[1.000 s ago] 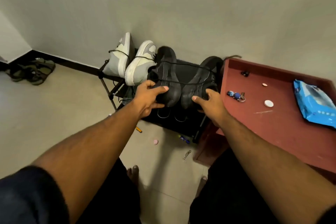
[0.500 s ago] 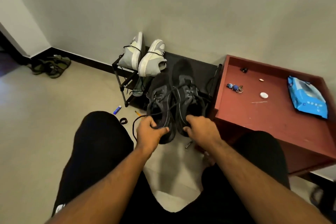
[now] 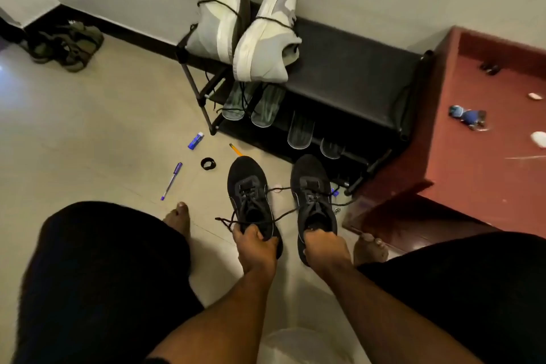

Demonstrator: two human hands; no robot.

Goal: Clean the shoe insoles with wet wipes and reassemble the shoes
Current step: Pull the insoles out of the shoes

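1. The left hand [image 3: 256, 248] has its fingers curled round the heel of the left black shoe [image 3: 250, 201]; the right hand [image 3: 322, 248] grips the heel of the right black shoe [image 3: 313, 201] the same way.
2. Both shoes stand side by side on the floor [image 3: 88, 142], toes toward the front edge of the shoe rack [image 3: 348, 80], laces loose.
3. No insole is out and no wipe is in hand, so cleaning looks not yet begun.
4. Left to do, as I judge: pull the insoles, wipe them, refit them.
5. A grey pair of sneakers [image 3: 251, 29] leans at the rack's left end.
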